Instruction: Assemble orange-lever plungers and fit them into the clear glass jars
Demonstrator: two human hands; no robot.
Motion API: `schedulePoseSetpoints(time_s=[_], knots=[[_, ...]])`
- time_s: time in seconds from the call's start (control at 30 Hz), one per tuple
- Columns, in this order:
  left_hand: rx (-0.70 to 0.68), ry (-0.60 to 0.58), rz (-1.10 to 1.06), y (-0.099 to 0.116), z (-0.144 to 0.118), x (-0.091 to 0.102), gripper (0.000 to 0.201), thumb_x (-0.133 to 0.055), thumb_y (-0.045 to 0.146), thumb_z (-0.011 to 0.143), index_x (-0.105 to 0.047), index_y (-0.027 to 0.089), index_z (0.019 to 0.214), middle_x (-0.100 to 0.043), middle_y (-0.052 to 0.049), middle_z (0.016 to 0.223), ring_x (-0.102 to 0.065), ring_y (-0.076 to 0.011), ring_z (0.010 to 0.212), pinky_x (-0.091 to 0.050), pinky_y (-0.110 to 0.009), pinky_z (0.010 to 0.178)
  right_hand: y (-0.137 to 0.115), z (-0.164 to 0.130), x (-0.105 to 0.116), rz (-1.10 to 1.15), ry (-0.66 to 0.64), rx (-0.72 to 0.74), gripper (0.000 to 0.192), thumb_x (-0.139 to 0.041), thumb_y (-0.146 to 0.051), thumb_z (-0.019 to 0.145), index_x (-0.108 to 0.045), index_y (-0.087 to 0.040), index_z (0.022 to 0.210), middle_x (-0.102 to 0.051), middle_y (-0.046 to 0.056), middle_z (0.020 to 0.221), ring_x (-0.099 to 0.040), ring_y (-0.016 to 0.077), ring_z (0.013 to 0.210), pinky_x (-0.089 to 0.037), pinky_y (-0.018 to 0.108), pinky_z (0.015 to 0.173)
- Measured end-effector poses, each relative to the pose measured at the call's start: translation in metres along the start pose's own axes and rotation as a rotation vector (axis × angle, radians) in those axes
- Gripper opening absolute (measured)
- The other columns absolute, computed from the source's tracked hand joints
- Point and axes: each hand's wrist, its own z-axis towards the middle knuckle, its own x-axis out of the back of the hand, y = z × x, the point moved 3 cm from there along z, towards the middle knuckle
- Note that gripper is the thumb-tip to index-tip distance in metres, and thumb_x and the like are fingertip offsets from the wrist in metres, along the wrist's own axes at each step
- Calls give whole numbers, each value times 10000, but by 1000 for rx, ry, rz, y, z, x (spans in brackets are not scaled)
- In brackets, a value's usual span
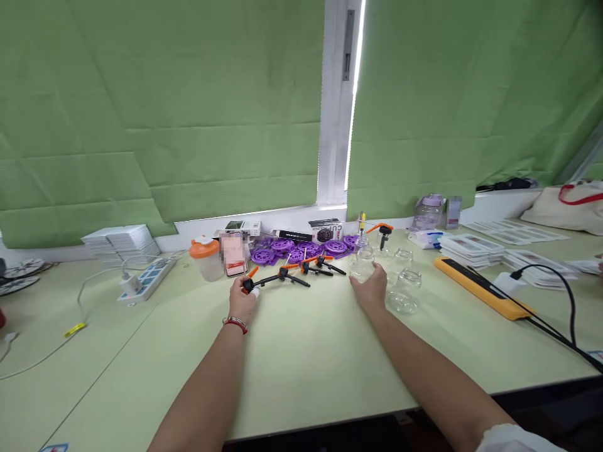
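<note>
My left hand is closed around the end of a black-and-orange lever piece, whose exact kind I cannot make out. More of these pieces lie in a row to its right, with thin black stems and orange arms. My right hand is wrapped round a clear glass bottle standing upright on the table. Close beside that hand are other clear bottles. Behind them, one lever piece stands up at the bottles, its orange arm on top.
Purple spoked discs lie in a heap at the back, beside a phone and an orange-lidded cup. A power strip is at left. An orange bar, cables and paper stacks occupy the right.
</note>
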Motion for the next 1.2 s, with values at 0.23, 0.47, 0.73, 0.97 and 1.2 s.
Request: schedulePoseSetpoints(time_s=[0.23,0.47,0.73,0.97,1.2], knots=[[47,-72,-180,9,-8,-1,495,-728,261,543,-512,180,981,-553,-41,942,-565,-113,718,-449,-225,620,-71,-27,0,96,-202,185,659,-683,-322,598,-464,-212,1210,-450,109,1228,-395,292,1185,-297,441,1025],[44,-147,-255,20,-12,-2,563,-782,307,503,-508,197,982,-564,-14,884,-567,-119,720,-455,-248,663,-72,-37,-15,581,-532,-145,757,-781,-347,498,-427,-240,1159,-515,79,1171,-501,240,1077,-438,386,860],[56,-303,-244,39,-20,-10,593,-818,300,469,-500,210,962,-561,1,847,-551,-117,703,-447,-233,643,-58,-29,-15,917,-655,-457,417,-687,-458,655,-493,-253,963,-581,21,950,-550,166,802,-487,298,640],[52,-427,-254,57,-41,-20,522,-799,221,520,-501,221,949,-535,36,784,-541,-94,677,-448,-203,623,-68,-39,-14,1005,-726,-551,421,-724,-433,643,-515,-245,956,-593,35,945,-562,167,785,-497,305,636],[124,-520,-290,64,-58,-39,577,-820,196,481,-448,226,921,-571,26,799,-562,-106,653,-466,-230,626,-81,-53,-13,1053,-835,-540,407,-725,-423,659,-519,-252,965,-576,24,945,-556,163,818,-505,306,653]])
